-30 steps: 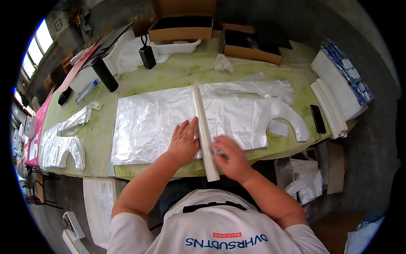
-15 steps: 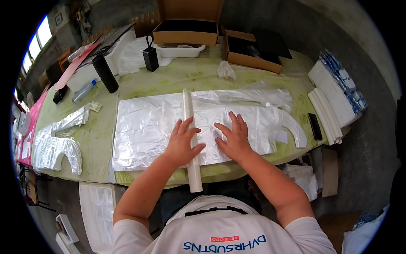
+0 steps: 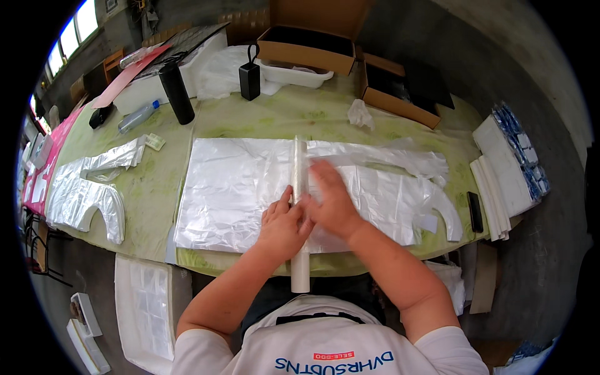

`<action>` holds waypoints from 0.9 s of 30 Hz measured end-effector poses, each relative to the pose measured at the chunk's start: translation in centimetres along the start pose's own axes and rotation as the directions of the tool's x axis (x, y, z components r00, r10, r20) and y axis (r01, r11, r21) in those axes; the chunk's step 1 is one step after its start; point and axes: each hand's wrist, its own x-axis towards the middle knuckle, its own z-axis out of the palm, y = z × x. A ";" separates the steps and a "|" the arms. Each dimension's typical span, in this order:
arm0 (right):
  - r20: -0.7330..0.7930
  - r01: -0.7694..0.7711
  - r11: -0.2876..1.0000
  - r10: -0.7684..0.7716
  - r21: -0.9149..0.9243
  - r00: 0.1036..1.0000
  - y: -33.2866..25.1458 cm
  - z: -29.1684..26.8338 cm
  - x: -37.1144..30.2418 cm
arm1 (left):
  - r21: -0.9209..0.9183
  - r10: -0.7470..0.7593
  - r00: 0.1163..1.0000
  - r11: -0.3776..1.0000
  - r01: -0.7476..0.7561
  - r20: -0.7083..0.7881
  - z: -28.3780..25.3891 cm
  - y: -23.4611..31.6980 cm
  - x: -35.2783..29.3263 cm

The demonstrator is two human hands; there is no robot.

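A pale cylindrical tube (image 3: 300, 272) lies across a shiny, translucent plastic sheet (image 3: 225, 187), its near end jutting past the table's front edge. My left hand (image 3: 280, 228) rests on the sheet at the tube's left side, fingers loosely bent and thumb reaching over the tube. Motion blurs my right hand (image 3: 334, 200), which is at the tube's right side with its fingers stretched out and apart. Sleeve-like strips of plastic extend from the sheet's right end. At the far left lies another folded shiny plastic piece (image 3: 75, 194) with a curved cut-out.
Toward the back stand a black cylinder (image 3: 176, 94), a black box with a loop (image 3: 250, 81) and open cardboard boxes (image 3: 306, 50). Crumpled plastic (image 3: 360, 115) lies near them. On the right are a phone (image 3: 475, 212), white rolls (image 3: 489, 197) and a white box with blue packets (image 3: 506, 162).
The view has shifted, moving the scene rightward in the picture. My left hand's spread fingers have drawn in beside the tube. My right hand has come leftward, up to the tube.
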 end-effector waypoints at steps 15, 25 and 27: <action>0.061 0.040 0.901 -0.073 0.431 0.995 -6.5 3.5 -3.5 | -0.149 0.476 0.878 0.873 -0.464 0.053 -6.0 0.1 0.8; 0.022 -0.055 0.967 0.062 -0.247 0.998 0.6 1.1 -4.8 | 0.062 0.330 0.931 0.938 -0.342 0.155 -2.5 -2.5 -0.5; 0.169 -0.019 0.940 0.082 -0.342 0.982 1.0 1.5 -2.6 | 0.081 0.360 0.927 0.926 -0.368 0.102 -2.2 -2.9 -0.7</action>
